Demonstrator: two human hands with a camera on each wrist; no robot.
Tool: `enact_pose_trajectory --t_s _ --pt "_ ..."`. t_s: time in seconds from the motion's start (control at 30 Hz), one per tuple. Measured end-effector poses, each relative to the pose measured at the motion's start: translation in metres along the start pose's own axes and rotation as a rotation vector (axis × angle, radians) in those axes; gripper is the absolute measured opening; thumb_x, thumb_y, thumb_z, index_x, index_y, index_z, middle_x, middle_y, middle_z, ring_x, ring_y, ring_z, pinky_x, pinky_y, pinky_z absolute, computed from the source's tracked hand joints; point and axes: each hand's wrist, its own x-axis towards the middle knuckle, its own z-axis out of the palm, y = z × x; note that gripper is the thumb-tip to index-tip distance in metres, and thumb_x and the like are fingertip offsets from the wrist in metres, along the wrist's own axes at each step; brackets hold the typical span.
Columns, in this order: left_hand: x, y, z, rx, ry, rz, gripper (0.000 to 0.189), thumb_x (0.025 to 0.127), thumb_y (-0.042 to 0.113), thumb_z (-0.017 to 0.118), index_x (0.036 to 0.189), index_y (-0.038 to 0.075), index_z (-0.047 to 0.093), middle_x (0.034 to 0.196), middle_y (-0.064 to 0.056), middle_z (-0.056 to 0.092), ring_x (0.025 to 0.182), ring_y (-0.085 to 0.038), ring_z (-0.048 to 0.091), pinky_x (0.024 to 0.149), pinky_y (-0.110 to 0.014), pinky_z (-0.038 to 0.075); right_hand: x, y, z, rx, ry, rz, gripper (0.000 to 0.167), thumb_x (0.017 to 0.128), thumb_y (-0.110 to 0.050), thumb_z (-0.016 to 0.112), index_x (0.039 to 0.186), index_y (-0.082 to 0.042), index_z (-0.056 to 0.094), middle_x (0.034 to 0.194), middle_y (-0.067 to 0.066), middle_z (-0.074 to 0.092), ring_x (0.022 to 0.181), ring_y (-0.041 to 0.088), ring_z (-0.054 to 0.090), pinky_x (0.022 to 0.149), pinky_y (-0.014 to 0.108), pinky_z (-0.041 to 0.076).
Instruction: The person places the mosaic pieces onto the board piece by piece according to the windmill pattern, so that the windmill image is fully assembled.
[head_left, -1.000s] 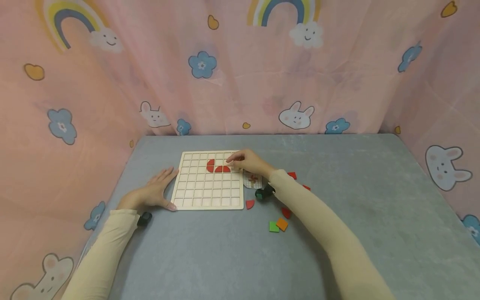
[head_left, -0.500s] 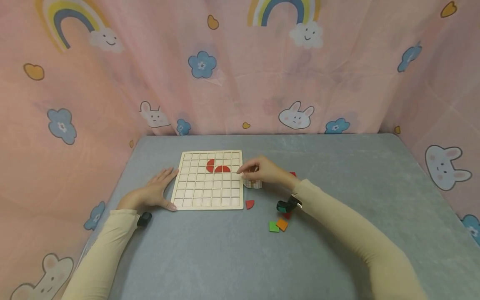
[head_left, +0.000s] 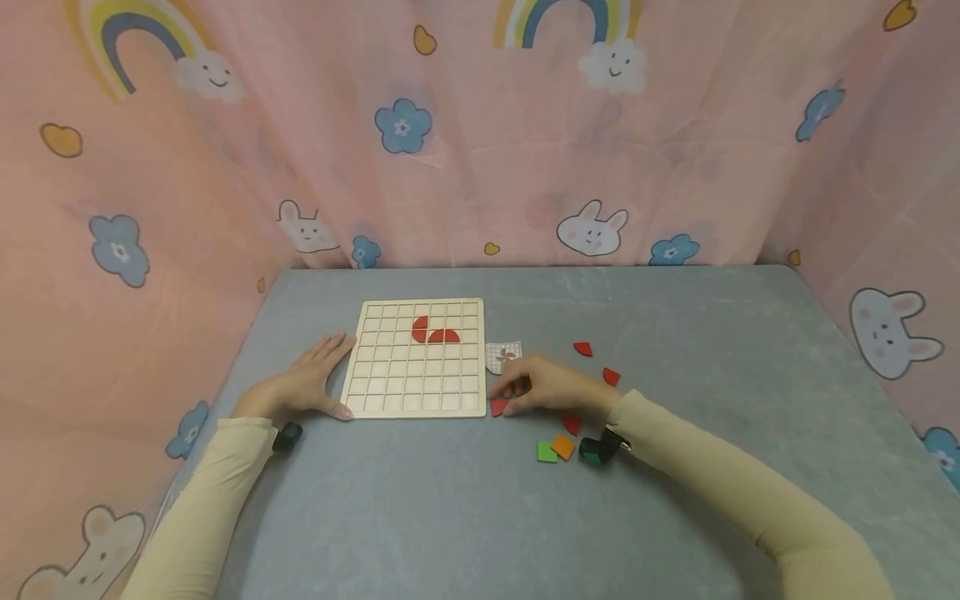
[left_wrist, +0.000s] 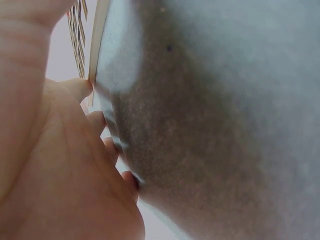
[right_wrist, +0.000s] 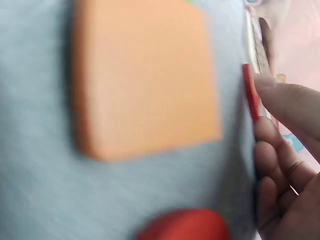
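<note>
A wooden grid board (head_left: 412, 383) lies on the table with several red quarter-circle pieces (head_left: 420, 330) set in its upper middle cells. My left hand (head_left: 303, 387) is spread along the board's left edge, thumb at the near corner. In the left wrist view, the fingertips of the left hand (left_wrist: 75, 150) line up beside the board's side (left_wrist: 97, 45). My right hand (head_left: 551, 385) is low beside the board's lower right edge, thumb and fingers pinching a red quarter-circle piece (head_left: 498, 407). The right wrist view has the thumb against that red piece (right_wrist: 251, 92).
A small pattern card (head_left: 501, 357) lies right of the board, partly covered by the right hand. Loose red pieces (head_left: 582, 349) lie around the right forearm. An orange square (head_left: 563, 447) overlaps a green square (head_left: 547, 452) nearer the front. A patterned curtain (head_left: 487, 167) hangs behind the table.
My right hand has drawn back from over the board to the right and nearer the front, down to the red piece beside the board. The left hand stays in place.
</note>
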Motion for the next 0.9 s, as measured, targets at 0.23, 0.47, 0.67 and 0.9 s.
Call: enact_pose_trajectory --t_s 0.23,0.47,0.67,0.9 --pt "0.006 -0.008 0.003 0.014 -0.003 -0.006 0.146 0.050 0.066 0.085 0.160 0.011 0.006 0.167 -0.021 -0.003 0.153 -0.048 -0.004 0.121 -0.068 0.004 0.003 0.005 0.004 -0.054 -0.001 -0.007 0.028 0.078 -0.013 0.083 0.104 -0.023 0.078 0.084 -0.001 0.062 0.076 0.013 0.052 0.068 0.020 0.044" --pt "0.004 -0.002 0.001 0.013 -0.007 -0.014 0.143 0.053 0.062 0.086 0.160 0.011 0.006 0.167 -0.022 -0.003 0.153 -0.048 -0.004 0.121 -0.068 0.003 0.003 0.005 0.003 -0.027 -0.009 -0.007 0.027 0.079 -0.011 0.083 0.104 -0.019 0.078 0.082 -0.001 0.062 0.076 0.010 0.054 0.069 0.019 0.047" --pt "0.001 0.004 -0.001 0.015 -0.014 -0.010 0.139 0.058 0.054 0.088 0.160 0.007 0.007 0.166 -0.024 -0.002 0.152 -0.050 -0.003 0.120 -0.069 0.005 0.001 0.002 0.004 -0.020 -0.004 0.000 0.026 0.079 -0.011 0.082 0.103 -0.017 0.078 0.082 -0.001 0.063 0.076 0.010 0.055 0.069 0.020 0.048" --pt "-0.001 0.005 -0.002 0.008 -0.006 0.001 0.138 0.058 0.052 0.089 0.159 0.006 0.008 0.165 -0.027 -0.001 0.151 -0.051 -0.002 0.120 -0.069 0.006 0.002 0.002 0.005 -0.047 0.003 0.002 0.023 0.079 -0.014 0.083 0.101 -0.020 0.077 0.082 -0.001 0.063 0.075 0.010 0.055 0.068 0.020 0.048"
